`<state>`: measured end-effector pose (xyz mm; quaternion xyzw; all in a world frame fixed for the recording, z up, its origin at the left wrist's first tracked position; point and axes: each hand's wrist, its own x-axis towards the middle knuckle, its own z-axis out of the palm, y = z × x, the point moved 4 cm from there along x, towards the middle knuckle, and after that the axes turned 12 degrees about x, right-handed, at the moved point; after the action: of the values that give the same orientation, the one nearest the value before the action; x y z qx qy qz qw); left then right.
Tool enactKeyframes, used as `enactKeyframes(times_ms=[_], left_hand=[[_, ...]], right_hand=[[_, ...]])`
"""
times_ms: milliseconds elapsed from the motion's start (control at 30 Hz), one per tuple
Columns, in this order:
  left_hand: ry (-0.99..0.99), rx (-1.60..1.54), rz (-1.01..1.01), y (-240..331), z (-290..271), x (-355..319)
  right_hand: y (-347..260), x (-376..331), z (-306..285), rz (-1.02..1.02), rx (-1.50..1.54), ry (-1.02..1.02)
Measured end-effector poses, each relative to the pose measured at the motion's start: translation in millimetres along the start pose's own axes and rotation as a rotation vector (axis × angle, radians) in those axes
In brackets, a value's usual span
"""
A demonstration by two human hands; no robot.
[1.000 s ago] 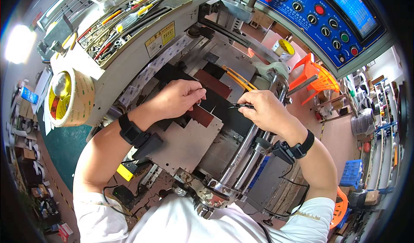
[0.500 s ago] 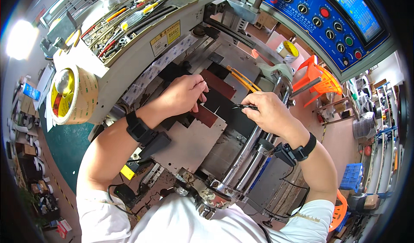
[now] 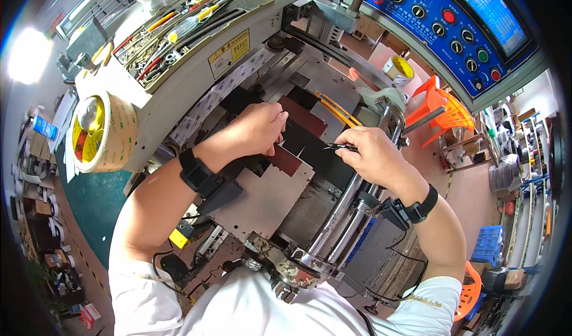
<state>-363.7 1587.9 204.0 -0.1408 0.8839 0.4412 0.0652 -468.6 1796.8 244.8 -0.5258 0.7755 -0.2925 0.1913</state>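
Observation:
My right hand [image 3: 372,152] grips a pair of black tweezers [image 3: 341,147], their thin tips pointing left over a dark plate [image 3: 305,145] on the machine bed. To its left, my left hand [image 3: 259,128] is closed, thumb and fingers pinched together above the plates. Whatever those fingers hold, if anything, is too small or hidden to make out. Reddish-brown pieces [image 3: 302,114] lie beside the dark plate, and a pale metal sheet [image 3: 262,196] lies below my left hand. Beyond the right hand a yellow pair of tweezers [image 3: 336,109] rests on the bed.
Two steel rods [image 3: 339,217] run along the bed's right side. A tool tray [image 3: 179,38] sits on the machine at upper left, near a large tape roll [image 3: 104,132]. A blue control panel [image 3: 441,32] overhangs the upper right, with an orange stool [image 3: 441,112] below it.
Both hands stay nearly in place. My left forearm has shifted slightly right, and the left fingers have moved a little. The tweezers remain in my right hand.

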Motion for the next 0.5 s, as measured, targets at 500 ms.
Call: enactKeyframes(times_ms=[500], left_hand=[[-0.017, -0.218, -0.081, -13, -8, 3]], right_hand=[[1, 0, 0, -0.002, -0.001, -0.005]])
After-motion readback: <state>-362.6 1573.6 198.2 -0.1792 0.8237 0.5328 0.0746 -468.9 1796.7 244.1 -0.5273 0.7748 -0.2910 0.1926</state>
